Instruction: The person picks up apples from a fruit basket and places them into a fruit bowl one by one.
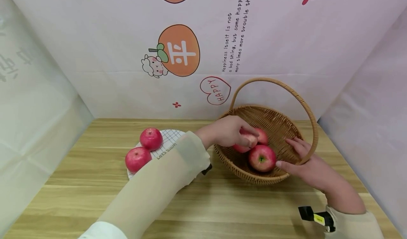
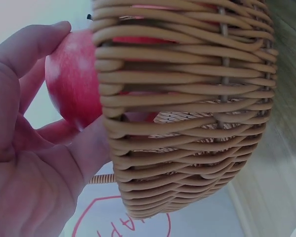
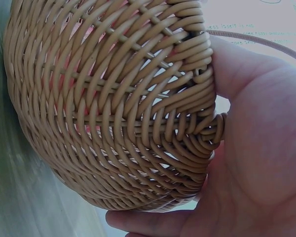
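In the head view, a brown wicker basket (image 1: 276, 122) with an arched handle leans open toward me. Inside it lie a red apple (image 1: 262, 158) in front and another apple (image 1: 262, 136) behind. My left hand (image 1: 230, 131) reaches over the basket's left rim and grips a third apple (image 1: 242, 148), its fingers and thumb around the fruit. The left wrist view shows this held apple (image 2: 74, 74) beside the woven rim, partly hidden by it. My right hand (image 1: 313, 166) holds the basket's right rim by the handle's foot, thumb over the edge.
On the left, a white round plate (image 1: 171, 135) with grid lines bears two red apples, a rear apple (image 1: 151, 139) and a nearer apple (image 1: 138, 159); my left sleeve covers part of it. The wooden table (image 1: 79, 182) meets a printed backdrop (image 1: 127, 90) behind.
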`<act>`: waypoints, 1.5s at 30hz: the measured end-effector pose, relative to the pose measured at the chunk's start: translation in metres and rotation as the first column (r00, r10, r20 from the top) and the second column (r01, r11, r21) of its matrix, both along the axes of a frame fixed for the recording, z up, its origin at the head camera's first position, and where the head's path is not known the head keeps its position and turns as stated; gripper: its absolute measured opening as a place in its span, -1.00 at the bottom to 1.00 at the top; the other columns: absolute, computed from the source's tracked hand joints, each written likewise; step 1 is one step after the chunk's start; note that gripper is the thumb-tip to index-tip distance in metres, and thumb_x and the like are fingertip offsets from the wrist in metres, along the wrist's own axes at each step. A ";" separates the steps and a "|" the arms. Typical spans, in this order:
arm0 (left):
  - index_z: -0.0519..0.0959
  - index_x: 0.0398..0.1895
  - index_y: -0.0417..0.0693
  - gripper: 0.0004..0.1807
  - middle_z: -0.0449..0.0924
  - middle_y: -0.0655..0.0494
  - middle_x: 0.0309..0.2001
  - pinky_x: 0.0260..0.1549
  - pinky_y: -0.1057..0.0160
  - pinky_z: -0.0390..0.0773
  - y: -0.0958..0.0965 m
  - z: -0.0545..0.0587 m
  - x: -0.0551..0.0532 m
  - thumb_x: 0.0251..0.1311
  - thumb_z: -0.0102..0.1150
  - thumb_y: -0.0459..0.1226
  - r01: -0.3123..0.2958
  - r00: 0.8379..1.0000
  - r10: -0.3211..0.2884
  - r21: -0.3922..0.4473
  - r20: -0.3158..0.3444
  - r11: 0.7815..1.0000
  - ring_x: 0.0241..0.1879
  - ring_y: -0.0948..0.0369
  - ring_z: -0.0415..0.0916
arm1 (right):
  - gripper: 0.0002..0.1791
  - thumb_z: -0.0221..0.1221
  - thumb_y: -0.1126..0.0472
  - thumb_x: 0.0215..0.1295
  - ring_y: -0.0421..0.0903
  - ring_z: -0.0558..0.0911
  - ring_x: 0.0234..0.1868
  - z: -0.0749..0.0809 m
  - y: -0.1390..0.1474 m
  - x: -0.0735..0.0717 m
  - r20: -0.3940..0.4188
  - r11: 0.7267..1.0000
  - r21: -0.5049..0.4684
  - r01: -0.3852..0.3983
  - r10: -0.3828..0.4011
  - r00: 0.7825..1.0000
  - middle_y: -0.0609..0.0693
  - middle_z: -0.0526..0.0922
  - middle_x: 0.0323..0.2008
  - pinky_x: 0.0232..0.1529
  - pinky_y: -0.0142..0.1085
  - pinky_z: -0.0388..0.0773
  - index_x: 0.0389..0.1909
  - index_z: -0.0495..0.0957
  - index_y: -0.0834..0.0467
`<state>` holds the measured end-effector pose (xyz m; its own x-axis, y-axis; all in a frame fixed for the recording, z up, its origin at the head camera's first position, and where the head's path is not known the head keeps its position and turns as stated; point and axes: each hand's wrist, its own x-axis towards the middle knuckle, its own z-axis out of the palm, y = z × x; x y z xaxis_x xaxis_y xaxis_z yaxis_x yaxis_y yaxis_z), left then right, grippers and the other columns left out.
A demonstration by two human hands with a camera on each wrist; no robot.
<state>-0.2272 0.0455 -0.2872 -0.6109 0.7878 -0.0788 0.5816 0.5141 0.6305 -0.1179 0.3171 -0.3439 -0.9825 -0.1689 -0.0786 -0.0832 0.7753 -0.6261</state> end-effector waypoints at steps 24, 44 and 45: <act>0.66 0.15 0.12 -0.62 0.60 0.10 0.03 -0.24 -0.08 0.67 -0.018 -0.008 0.001 0.27 0.32 -0.33 -0.167 0.827 -0.066 0.355 0.559 0.920 -0.10 0.11 0.62 | 0.07 0.25 -0.16 0.33 0.63 -0.09 0.36 -0.001 0.000 0.000 -0.004 1.000 0.018 -0.002 0.002 1.000 0.48 -0.28 0.47 0.15 0.49 0.05 0.56 -0.11 0.30; 0.50 0.30 -0.12 -0.55 0.49 -0.09 0.16 -0.22 -0.14 0.65 -0.050 0.001 0.012 0.35 0.22 -0.33 -0.186 0.764 -0.218 0.531 0.607 0.827 -0.03 -0.08 0.60 | 0.07 0.26 -0.16 0.33 0.62 -0.14 0.37 -0.001 0.000 0.000 -0.009 1.000 -0.002 -0.005 0.005 1.000 0.49 -0.30 0.47 0.16 0.50 0.02 0.55 -0.12 0.31; 0.50 0.29 -0.12 -0.54 0.49 -0.09 0.16 -0.23 -0.14 0.65 -0.052 0.001 0.014 0.34 0.23 -0.32 -0.184 0.767 -0.215 0.529 0.604 0.828 -0.03 -0.08 0.59 | 0.07 0.25 -0.16 0.33 0.62 -0.13 0.37 -0.001 0.000 0.000 -0.009 1.000 -0.001 -0.005 0.005 1.000 0.49 -0.30 0.48 0.15 0.50 0.02 0.56 -0.12 0.31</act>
<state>-0.2134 -0.0065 -0.2860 -0.5654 0.8248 0.0011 -0.0358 -0.0258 0.9990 -0.1181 0.3173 -0.3448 -0.9824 -0.1737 -0.0693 -0.0928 0.7744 -0.6258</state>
